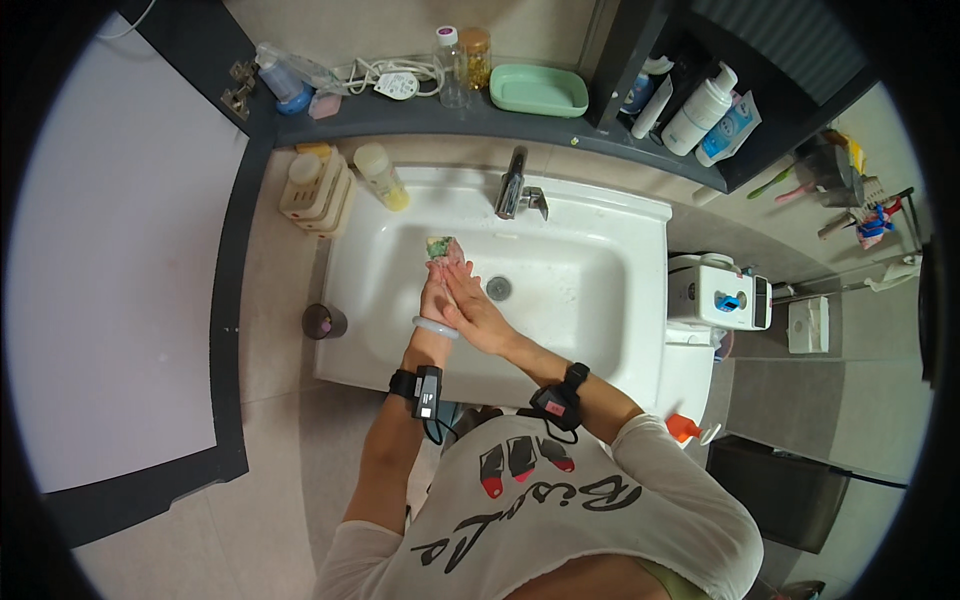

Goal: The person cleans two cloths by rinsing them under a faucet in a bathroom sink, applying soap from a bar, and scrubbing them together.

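Where hands [455, 300] press: cloth [440, 247] at fingertips.

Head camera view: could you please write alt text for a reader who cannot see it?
Seen from above, a person's left hand and right hand press together over a white sink, holding a small green-and-pink object. A metal faucet stands behind; bottles sit left.

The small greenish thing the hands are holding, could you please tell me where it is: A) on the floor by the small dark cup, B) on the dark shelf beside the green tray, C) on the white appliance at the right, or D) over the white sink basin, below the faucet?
D: both hands press together on the small greenish thing over the sink basin, just below the faucet.
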Motion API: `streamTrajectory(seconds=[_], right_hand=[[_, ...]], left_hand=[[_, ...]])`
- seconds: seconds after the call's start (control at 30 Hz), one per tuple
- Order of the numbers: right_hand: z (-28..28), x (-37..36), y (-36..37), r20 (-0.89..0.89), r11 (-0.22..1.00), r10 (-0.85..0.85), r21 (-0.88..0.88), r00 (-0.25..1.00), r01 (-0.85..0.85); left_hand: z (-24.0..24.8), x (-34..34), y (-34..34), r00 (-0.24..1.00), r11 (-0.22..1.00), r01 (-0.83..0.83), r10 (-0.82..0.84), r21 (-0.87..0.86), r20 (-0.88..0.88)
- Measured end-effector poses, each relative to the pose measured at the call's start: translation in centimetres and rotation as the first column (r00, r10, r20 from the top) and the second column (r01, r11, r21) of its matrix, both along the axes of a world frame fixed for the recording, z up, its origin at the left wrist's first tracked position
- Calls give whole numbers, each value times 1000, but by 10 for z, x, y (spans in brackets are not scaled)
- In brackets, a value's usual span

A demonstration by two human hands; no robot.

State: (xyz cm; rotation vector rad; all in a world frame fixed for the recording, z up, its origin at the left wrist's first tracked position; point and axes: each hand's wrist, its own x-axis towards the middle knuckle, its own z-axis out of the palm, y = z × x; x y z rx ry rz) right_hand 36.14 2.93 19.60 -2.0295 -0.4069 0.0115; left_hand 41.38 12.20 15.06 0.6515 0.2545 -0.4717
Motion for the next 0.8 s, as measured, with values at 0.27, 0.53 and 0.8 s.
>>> streamTrajectory(seconds=[0.27, 0.53, 0.8], right_hand=[[-4, 40, -16, -122, 990, -127, 44, 984, 133], [-4, 8, -2, 47, 998, -61, 31, 997, 59], [0, 27, -6, -10, 990, -138, -14, 990, 138]], left_hand=[[30, -15, -27, 956, 999, 48, -44, -7, 291], [15, -1, -9, 929, 1000, 22, -15, -16, 370], [38, -19, -15, 965, 996, 86, -86, 9, 250]])
